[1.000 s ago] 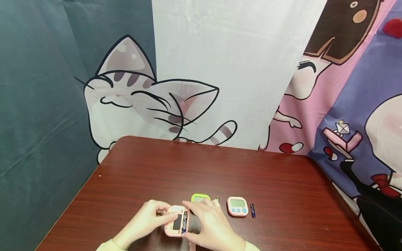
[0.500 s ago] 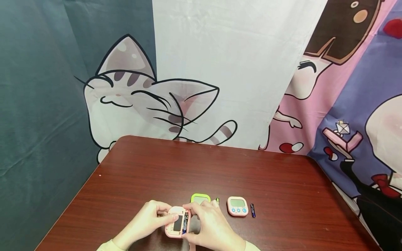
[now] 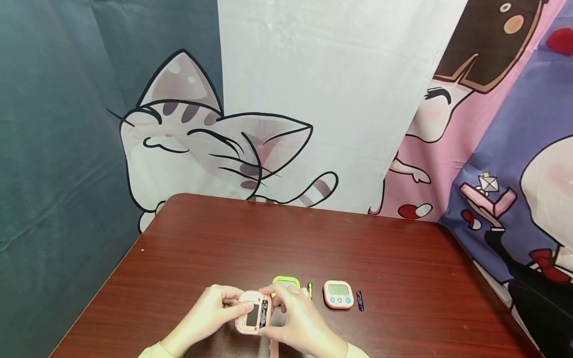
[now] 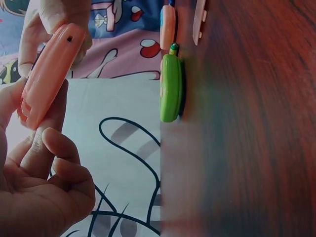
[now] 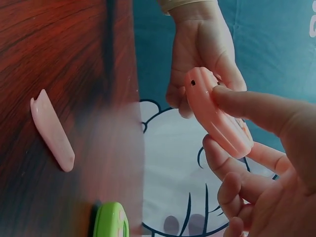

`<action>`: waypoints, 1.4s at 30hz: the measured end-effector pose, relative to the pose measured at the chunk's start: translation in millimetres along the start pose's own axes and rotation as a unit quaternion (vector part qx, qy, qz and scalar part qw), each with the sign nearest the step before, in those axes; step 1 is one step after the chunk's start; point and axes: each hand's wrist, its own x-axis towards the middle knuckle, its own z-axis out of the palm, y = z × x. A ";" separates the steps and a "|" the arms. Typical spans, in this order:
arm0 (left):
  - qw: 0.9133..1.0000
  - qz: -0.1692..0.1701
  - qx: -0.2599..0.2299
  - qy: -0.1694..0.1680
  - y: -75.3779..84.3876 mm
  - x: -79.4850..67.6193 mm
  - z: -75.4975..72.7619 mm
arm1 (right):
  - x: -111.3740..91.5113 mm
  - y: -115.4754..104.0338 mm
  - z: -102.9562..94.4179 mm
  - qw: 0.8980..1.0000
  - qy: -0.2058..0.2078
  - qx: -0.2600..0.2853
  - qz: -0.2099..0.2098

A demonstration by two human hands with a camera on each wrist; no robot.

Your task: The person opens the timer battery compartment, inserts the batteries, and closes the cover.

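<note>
A pink digital timer [image 3: 245, 326] is held above the table with its back facing up. A dark battery [image 3: 264, 314] lies in the uncovered slot on its right side. My left hand [image 3: 218, 312] grips the timer's left side, thumb over the back and fingers beneath. With thumb and forefinger, my right hand [image 3: 301, 318] pinches the opposite side at its two ends, next to the battery. In the left wrist view the pink casing [image 4: 52, 74] shows edge-on between both hands. A loose pink battery cover [image 5: 53, 132] lies on the table below.
On the brown table [image 3: 201, 238], a green timer [image 3: 285, 280] is partly hidden behind my right hand. Beside it lies a green battery [image 3: 310, 288]. Farther right are a second pink timer [image 3: 338, 295] and a dark blue battery [image 3: 360, 300]. A printed cloth [image 3: 340, 99] hangs behind.
The held timer has shifted up slightly. My right hand's thumb and forefinger have moved a little along its edge, and more of the green battery shows behind the hand.
</note>
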 end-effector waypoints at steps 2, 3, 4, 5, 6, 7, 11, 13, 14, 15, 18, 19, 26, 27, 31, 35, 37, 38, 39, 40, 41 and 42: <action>1.000 0.000 -0.001 -0.001 -0.3 -0.4 0.0 | -0.2 0.4 0.2 1.000 -0.001 0.011 -0.002; 1.000 0.000 -0.003 -0.002 -0.6 -0.5 0.2 | -0.1 0.7 0.3 1.000 -0.003 0.019 -0.001; 1.000 0.000 -0.003 -0.002 -0.8 -0.5 0.4 | 0.1 1.1 0.4 1.000 -0.006 0.023 0.000; 1.000 0.002 -0.004 -0.001 -1.0 -0.6 0.7 | 0.2 1.5 0.4 0.999 -0.010 0.031 0.003; 1.000 0.004 -0.004 -0.001 -1.3 -0.7 1.1 | 0.3 2.0 0.3 0.999 -0.015 0.044 0.009; 1.000 0.008 -0.005 0.000 -1.5 -0.9 1.5 | 0.6 2.5 0.1 0.998 -0.022 0.062 0.018; 1.000 0.017 -0.005 0.010 -1.6 -1.6 3.4 | 1.3 4.1 -1.4 0.986 -0.052 0.143 0.063; 1.000 0.017 -0.005 0.014 -1.4 -1.7 4.1 | 1.5 4.7 -1.8 0.981 -0.059 0.167 0.075; 1.000 0.015 -0.003 0.017 -1.2 -1.8 4.4 | 1.5 4.8 -1.7 0.981 -0.059 0.170 0.076; 1.000 0.014 -0.002 0.018 -1.1 -2.0 4.6 | 1.4 4.9 -1.4 0.981 -0.058 0.172 0.076; 1.000 0.009 0.004 0.021 -0.8 -2.1 4.6 | 1.6 4.7 0.2 0.983 -0.048 0.166 0.070; 1.000 0.008 0.006 0.022 -0.7 -2.0 4.4 | 1.6 4.5 0.8 0.983 -0.044 0.165 0.070; 1.000 -0.003 0.002 0.027 0.7 -1.0 2.0 | 1.4 3.5 2.1 0.986 -0.037 0.146 0.074; 1.000 -0.004 0.001 0.026 0.8 -0.8 1.7 | 1.4 3.6 2.3 0.987 -0.035 0.140 0.073; 1.000 -0.012 -0.001 0.026 0.2 -0.4 1.6 | 0.0 3.3 4.5 0.993 -0.017 0.100 0.062; 0.999 -0.023 0.007 0.044 -0.7 -0.5 1.0 | -3.6 1.5 9.8 0.999 0.027 0.006 0.045; 0.998 -0.028 0.011 0.053 -0.9 -0.4 0.6 | -5.3 0.6 12.2 0.997 0.050 -0.039 0.039; 0.998 -0.032 0.012 0.057 -1.0 -0.4 0.4 | -6.0 0.4 13.3 0.996 0.059 -0.054 0.039; 0.998 -0.032 0.013 0.058 -1.2 -0.3 0.2 | -6.6 0.3 14.2 0.995 0.066 -0.063 0.038; 0.998 -0.033 0.012 0.059 -1.2 -0.4 0.0 | -7.1 0.4 14.9 0.994 0.072 -0.069 0.038; 0.998 -0.032 0.010 0.060 -1.3 -0.5 -0.1 | -7.7 0.7 15.7 0.993 0.078 -0.078 0.036; 0.998 -0.030 0.009 0.061 -1.4 -0.6 -0.3 | -8.5 0.7 16.3 0.992 0.085 -0.088 0.034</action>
